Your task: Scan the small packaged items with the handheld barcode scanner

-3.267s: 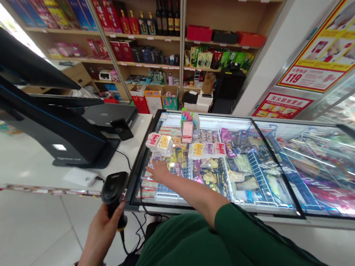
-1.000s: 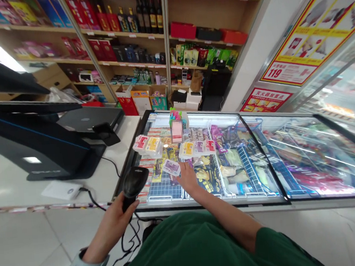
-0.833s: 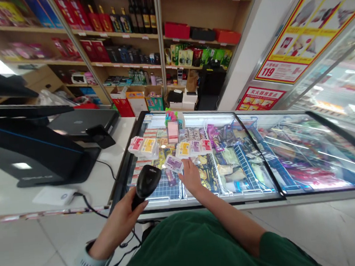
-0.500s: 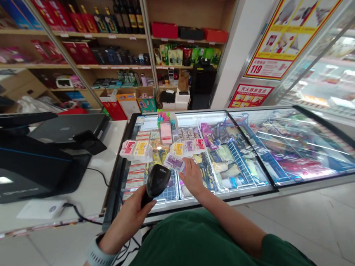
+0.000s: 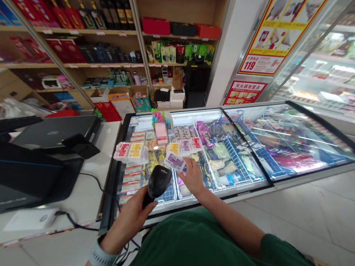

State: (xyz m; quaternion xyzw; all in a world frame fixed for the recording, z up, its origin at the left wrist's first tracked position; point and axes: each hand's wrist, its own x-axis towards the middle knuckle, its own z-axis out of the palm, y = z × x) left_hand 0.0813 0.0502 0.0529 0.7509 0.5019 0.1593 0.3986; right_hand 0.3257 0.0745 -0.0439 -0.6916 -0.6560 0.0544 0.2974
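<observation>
My left hand (image 5: 136, 209) is wrapped round the handle of a black barcode scanner (image 5: 159, 181), its head tilted toward the packs. Between the fingers and thumb of my right hand (image 5: 192, 176) is a small clear-and-white pack with a purple label (image 5: 175, 161), just beyond the scanner's head. Behind it, a row of similar packs with yellow, purple and red labels (image 5: 185, 145) lies on the freezer's glass top. Farther left lie more such packs, with red and yellow labels (image 5: 131, 151). What is inside the packs is too small to make out.
Frozen goods in wire baskets show through the glass of the chest freezer (image 5: 183, 199). Colourful items in a clear tub (image 5: 160, 117) stand at its back. On the left counter (image 5: 86, 194) are a black terminal (image 5: 21, 163) and a white box (image 5: 30, 219) with a cable.
My view has shifted slightly to the right, so the surroundings sit farther left. Both hands keep their holds on the scanner and the purple-labelled pack, with hardly any movement.
</observation>
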